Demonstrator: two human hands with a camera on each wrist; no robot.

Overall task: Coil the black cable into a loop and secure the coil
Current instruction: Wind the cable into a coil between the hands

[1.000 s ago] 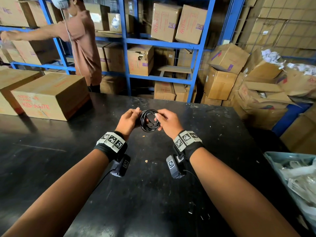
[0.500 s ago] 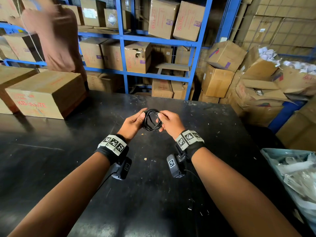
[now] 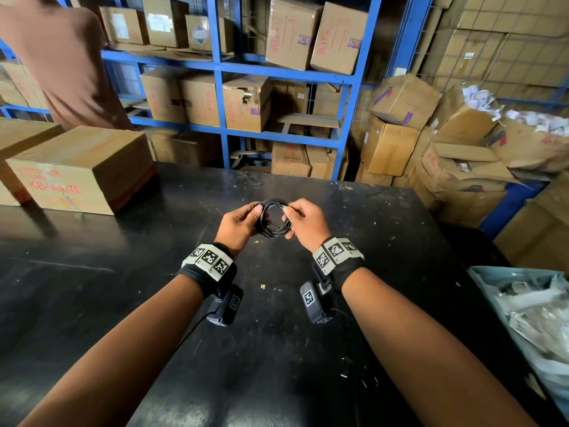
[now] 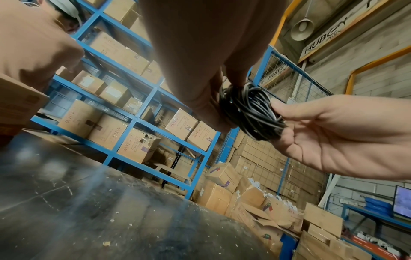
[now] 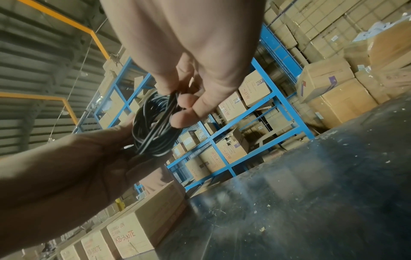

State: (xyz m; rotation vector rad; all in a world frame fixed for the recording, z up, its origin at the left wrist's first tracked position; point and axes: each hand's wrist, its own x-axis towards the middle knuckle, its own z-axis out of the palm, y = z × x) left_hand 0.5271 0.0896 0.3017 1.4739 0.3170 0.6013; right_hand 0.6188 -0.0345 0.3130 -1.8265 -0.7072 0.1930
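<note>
Above the table [image 3: 154, 303], the left hand [image 3: 237, 224] grips the coil [image 3: 275, 220] at 9 o'clock; the right hand [image 3: 304, 221] pinches it at 3 o'clock.

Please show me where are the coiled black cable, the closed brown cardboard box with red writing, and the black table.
Coiled black cable [image 3: 275, 219], head view, on the loop's strands.
Closed brown cardboard box with red writing [image 3: 83, 155], head view, on its top face.
Black table [image 3: 277, 349], head view, on bare surface between the forearms.

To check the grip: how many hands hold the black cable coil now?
2. The left hand grips the left side of the coil; the right hand pinches its right side. Both hold it above the table.
</note>
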